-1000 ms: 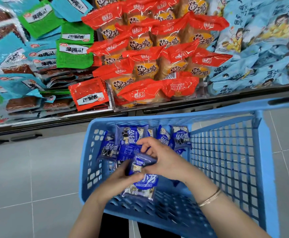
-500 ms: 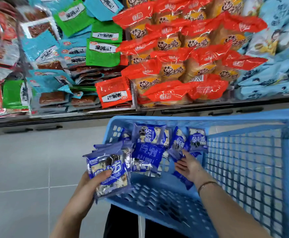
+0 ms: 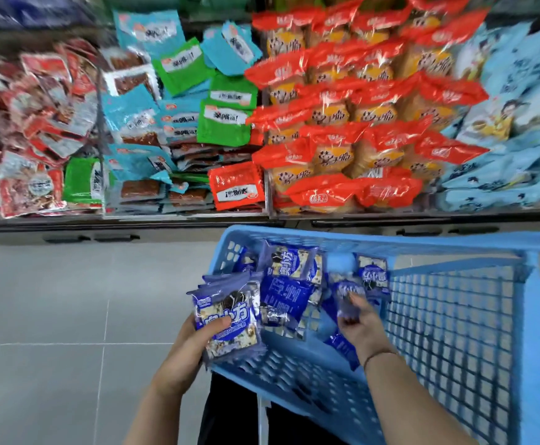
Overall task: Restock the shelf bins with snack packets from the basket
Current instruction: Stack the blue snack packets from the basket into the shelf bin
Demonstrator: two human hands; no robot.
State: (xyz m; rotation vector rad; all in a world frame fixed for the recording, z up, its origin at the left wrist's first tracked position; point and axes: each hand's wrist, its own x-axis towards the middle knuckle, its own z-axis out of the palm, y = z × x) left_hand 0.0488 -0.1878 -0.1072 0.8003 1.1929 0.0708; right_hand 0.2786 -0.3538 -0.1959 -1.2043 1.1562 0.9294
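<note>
A light blue plastic basket point(image 3: 455, 332) sits low at the right, with several dark blue snack packets point(image 3: 283, 300) heaped at its far end. My left hand point(image 3: 194, 345) grips a small stack of these blue packets point(image 3: 230, 319) over the basket's left rim, thumb across the front. Inside the basket, my right hand point(image 3: 360, 329) pinches one more blue packet point(image 3: 345, 297); the view is blurred there. The shelf bins point(image 3: 268, 207) run across the top of the view.
The bins hold red and white packets at the left, teal and green ones point(image 3: 178, 107), orange-red cake packets point(image 3: 358, 123) in the middle and pale blue ones point(image 3: 503, 139) at the right. Grey tiled floor point(image 3: 69, 316) lies left of the basket.
My left hand lifted a stack of blue packets out to the basket's left rim. My right hand moved deeper and took hold of another packet. The view swung left and up.
</note>
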